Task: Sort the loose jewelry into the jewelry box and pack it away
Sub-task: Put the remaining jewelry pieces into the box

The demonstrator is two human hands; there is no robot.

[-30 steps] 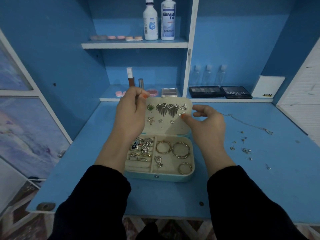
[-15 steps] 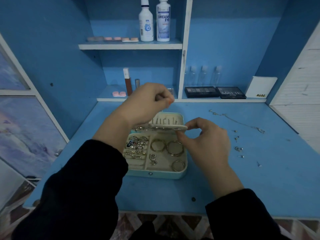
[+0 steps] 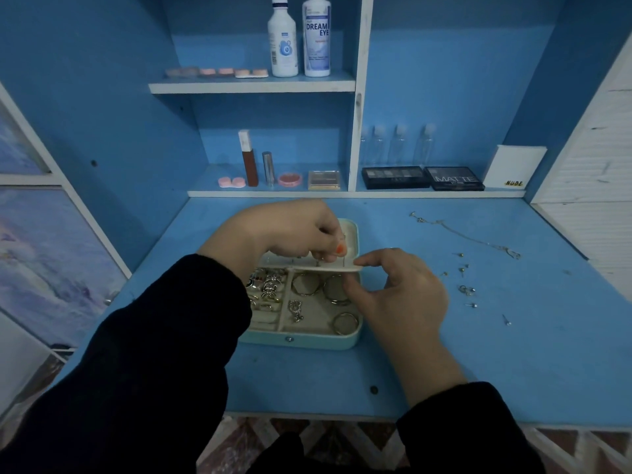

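The mint jewelry box lies open on the blue desk. Its left compartment holds rings; hoops and a charm lie in the right one. The cream earring panel is tipped forward, nearly flat over the tray. My left hand reaches over behind the panel and pinches a small earring piece at its back. My right hand pinches the panel's right front corner between thumb and forefinger. Loose stud earrings and a thin necklace chain lie on the desk to the right.
Behind the box, a low shelf carries lipstick tubes, small pink cases and a compact. Dark eyeshadow palettes and a white card stand further right. Two solution bottles sit on the upper shelf. The desk's front edge is near my sleeves.
The earring panel has been tipped from upright to nearly flat. My left hand moved from its top left corner to behind it; my right hand kept its hold on the right edge.
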